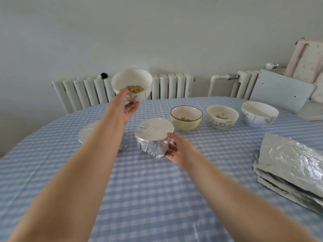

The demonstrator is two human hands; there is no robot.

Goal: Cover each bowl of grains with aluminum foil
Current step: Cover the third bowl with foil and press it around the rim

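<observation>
Our left hand (pixel 128 106) grips a tilted white bowl of grains (pixel 132 83) lifted at 11 o'clock, our right hand (pixel 176 149) cups the foil-wrapped bowl (pixel 153 137) on the worktop (pixel 157 198), with three uncovered bowls (pixel 222 116) at 1 o'clock and foil sheets (pixel 288 163) at 3 o'clock.

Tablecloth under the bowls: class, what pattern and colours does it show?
Blue-and-white check tablecloth, clearest in the head view.
</observation>
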